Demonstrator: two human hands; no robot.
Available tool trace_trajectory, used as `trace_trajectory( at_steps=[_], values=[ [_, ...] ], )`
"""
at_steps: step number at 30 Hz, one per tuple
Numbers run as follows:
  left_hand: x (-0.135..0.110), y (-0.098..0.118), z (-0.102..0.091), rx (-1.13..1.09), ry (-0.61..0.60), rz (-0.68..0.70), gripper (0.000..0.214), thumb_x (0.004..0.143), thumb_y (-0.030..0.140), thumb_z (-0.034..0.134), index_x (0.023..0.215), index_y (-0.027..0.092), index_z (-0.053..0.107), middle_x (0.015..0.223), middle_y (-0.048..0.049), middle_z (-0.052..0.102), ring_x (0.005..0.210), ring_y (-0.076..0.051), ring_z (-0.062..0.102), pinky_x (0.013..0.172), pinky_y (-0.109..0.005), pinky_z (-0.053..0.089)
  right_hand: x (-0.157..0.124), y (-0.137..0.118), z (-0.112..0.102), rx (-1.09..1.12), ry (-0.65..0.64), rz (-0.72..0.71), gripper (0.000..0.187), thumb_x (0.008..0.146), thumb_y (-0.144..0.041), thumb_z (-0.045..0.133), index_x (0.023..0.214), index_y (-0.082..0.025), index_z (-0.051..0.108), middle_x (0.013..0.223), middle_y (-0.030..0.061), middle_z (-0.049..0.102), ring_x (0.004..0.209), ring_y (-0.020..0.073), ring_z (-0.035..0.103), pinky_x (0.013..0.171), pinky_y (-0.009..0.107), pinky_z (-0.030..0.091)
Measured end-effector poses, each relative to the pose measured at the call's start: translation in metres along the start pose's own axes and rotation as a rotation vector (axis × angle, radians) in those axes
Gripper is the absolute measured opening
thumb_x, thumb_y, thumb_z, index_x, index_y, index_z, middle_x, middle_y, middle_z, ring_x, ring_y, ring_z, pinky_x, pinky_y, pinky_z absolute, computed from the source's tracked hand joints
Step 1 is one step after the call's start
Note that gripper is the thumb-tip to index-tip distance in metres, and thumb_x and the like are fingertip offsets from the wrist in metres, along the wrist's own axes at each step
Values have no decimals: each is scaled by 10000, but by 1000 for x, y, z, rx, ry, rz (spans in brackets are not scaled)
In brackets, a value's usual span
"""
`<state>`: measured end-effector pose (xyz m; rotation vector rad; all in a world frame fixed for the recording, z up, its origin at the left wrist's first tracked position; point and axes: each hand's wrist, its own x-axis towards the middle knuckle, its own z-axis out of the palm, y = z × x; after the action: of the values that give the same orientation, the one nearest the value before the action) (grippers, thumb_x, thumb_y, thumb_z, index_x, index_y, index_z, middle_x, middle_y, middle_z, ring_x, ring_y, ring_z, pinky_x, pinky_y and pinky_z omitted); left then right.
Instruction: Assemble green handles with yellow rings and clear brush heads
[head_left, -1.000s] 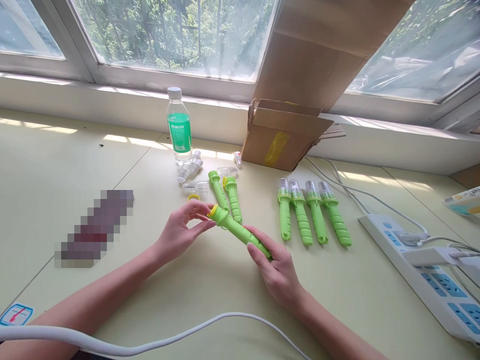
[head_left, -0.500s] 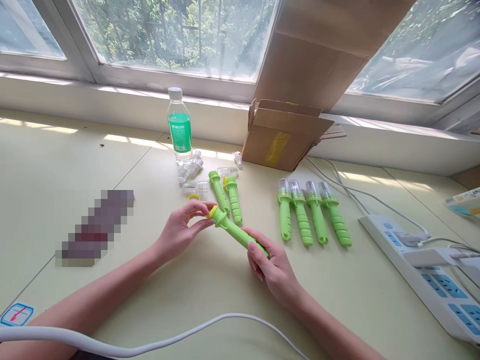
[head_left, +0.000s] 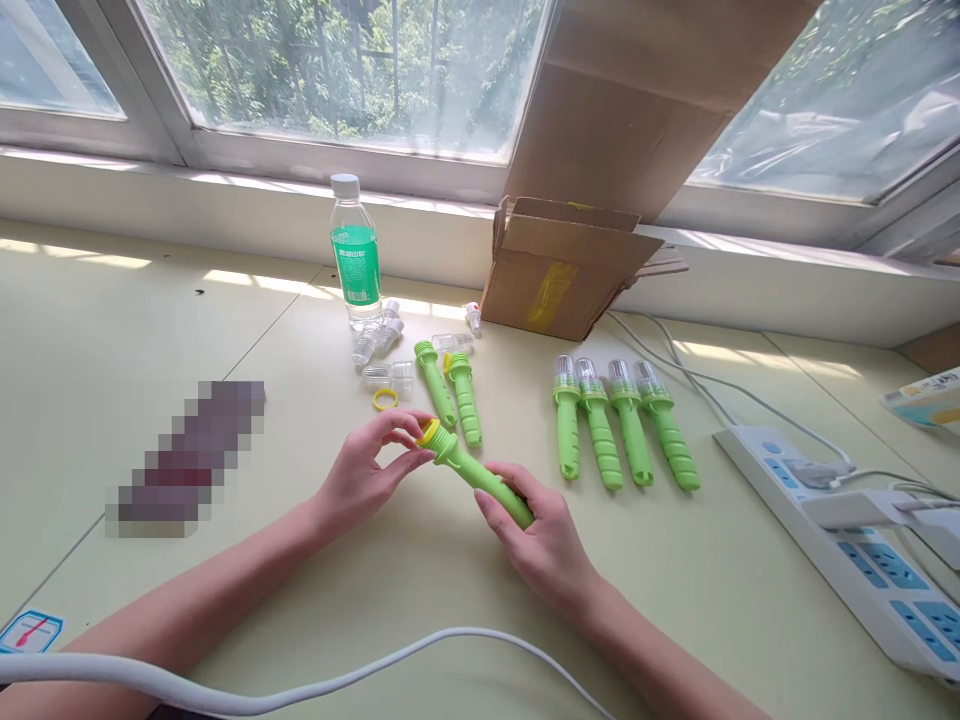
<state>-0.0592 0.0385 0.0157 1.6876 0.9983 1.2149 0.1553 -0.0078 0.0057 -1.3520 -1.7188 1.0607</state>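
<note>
My right hand (head_left: 536, 535) grips the lower end of a green ribbed handle (head_left: 480, 472), holding it slanted above the table. My left hand (head_left: 367, 470) pinches the yellow ring (head_left: 429, 432) seated on the handle's top end. Two more bare green handles (head_left: 450, 395) lie just behind. A loose yellow ring (head_left: 385, 399) rests on the table beside several clear plastic caps (head_left: 382, 345). To the right lies a row of several green handles with clear caps fitted (head_left: 615, 420).
A water bottle with a green label (head_left: 356, 255) stands behind the caps. An open cardboard box (head_left: 562, 265) sits by the window sill. A white power strip (head_left: 832, 545) with cables lies at the right. A white cable (head_left: 315, 685) crosses the near edge.
The handle has tipped a little more upright and shifted slightly left. My left fingers have closed more around the yellow ring. The loose yellow ring on the table has come into full view.
</note>
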Motion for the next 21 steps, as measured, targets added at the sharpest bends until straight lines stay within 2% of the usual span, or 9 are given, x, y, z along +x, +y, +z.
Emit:
trace_trajectory(
  at_steps=[4, 16, 21],
  values=[
    [1, -1, -3, -19, -82, 35, 137, 831, 185, 621, 932, 209, 532, 1120, -65, 632, 1053, -188, 609, 917, -375, 522, 0, 2, -2, 8, 7, 6, 265, 896, -400, 514, 1049, -197, 589, 693, 3, 538, 579, 138, 453, 501, 252, 355],
    [0, 0, -2, -20, -62, -19, 88, 833, 202, 624, 873, 196, 546, 1156, -68, 654, 1040, -195, 640, 941, -389, 517, 2, -1, -5, 77, -64, 66, 291, 905, -439, 490, 974, -178, 597, 579, -42, 423, 530, 120, 417, 501, 248, 330],
    [1, 0, -3, -37, -75, 14, 141, 814, 195, 649, 919, 205, 555, 1163, -70, 654, 1073, -204, 629, 990, -410, 491, 2, -2, -5, 209, -98, 135, 319, 899, -473, 487, 936, -172, 588, 557, -43, 433, 502, 105, 406, 449, 223, 314]
  ],
)
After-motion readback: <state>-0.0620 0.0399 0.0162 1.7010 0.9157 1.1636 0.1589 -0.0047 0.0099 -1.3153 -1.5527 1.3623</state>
